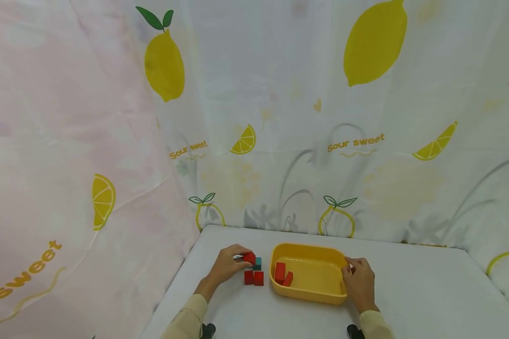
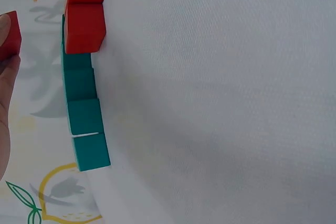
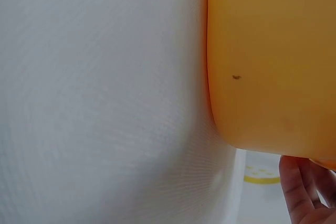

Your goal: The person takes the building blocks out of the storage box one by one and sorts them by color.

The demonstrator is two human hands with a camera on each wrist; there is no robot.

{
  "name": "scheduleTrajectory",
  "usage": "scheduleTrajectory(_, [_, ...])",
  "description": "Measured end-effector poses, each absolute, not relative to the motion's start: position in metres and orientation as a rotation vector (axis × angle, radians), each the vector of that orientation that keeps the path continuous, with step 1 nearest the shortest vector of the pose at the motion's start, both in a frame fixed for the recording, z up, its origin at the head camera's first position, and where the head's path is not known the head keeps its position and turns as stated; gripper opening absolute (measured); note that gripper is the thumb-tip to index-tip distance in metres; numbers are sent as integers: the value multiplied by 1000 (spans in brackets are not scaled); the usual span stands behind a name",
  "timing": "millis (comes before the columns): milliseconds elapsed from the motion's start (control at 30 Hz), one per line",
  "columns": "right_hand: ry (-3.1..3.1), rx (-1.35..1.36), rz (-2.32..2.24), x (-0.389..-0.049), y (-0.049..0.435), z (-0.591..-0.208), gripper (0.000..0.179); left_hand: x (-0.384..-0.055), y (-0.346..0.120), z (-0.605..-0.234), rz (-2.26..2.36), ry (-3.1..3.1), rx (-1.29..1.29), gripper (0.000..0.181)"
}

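Note:
In the head view my left hand (image 1: pixel 226 264) pinches a red block (image 1: pixel 249 257) between thumb and fingers, close over the teal blocks (image 1: pixel 257 264). The left wrist view shows this held red block (image 2: pixel 11 38) at its left edge, with several teal blocks (image 2: pixel 84 116) in a row on the table. Two red blocks (image 1: pixel 258 278) stand side by side just nearer to me. My right hand (image 1: pixel 360 282) grips the right rim of a yellow bin (image 1: pixel 309 295). Its fingers (image 3: pixel 294 184) show against the bin's wall in the right wrist view. Two red blocks (image 1: pixel 280 272) lie inside the bin, at its left end.
A white cloth covers the table (image 1: pixel 420 292). Lemon-printed curtains (image 1: pixel 271 94) hang along the back and left sides, right at the table's edges. Two dark objects (image 1: pixel 355 331) show by the sleeves at the bottom of the head view.

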State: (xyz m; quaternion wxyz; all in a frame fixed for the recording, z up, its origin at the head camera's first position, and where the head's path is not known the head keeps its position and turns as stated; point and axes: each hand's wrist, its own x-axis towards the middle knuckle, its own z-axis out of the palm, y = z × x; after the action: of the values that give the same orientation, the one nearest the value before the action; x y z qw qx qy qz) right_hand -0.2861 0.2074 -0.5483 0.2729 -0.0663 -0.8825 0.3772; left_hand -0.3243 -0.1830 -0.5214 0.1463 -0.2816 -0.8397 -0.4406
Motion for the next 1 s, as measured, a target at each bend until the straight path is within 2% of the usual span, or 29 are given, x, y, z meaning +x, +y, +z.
scheduleTrajectory(1000, [-2374, -184, 1026, -285, 207, -547, 28, -319, -206, -537, -1122, -2486, -809, 34])
